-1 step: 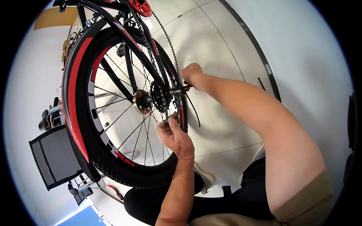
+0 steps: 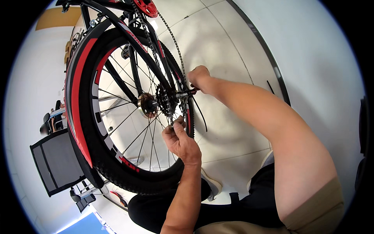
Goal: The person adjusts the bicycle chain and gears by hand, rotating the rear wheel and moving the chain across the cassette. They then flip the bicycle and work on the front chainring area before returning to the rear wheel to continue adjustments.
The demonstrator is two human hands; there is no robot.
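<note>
A black and red mountain bike stands in front of me, its rear wheel (image 2: 107,148) towards me. My left hand (image 2: 183,145) is closed, thumb and fingers pinched at the lower end of the rear derailleur (image 2: 182,102), beside the rear sprockets (image 2: 165,99). Exactly which part it grips is hidden by the fingers. Farther off and to the right, my right hand (image 2: 199,77) is curled shut at the outer side of the derailleur; a small dark piece shows under its fingers, too small to name. The chain (image 2: 176,43) runs from the red chainring (image 2: 146,7) down to the derailleur.
A thin black cable (image 2: 200,114) sticks out below the derailleur over the pale tiled floor (image 2: 230,128). A red and black mudguard (image 2: 78,97) curves over the tyre. A grey mesh chair (image 2: 58,162) stands at left. A white wall (image 2: 311,58) rises at right.
</note>
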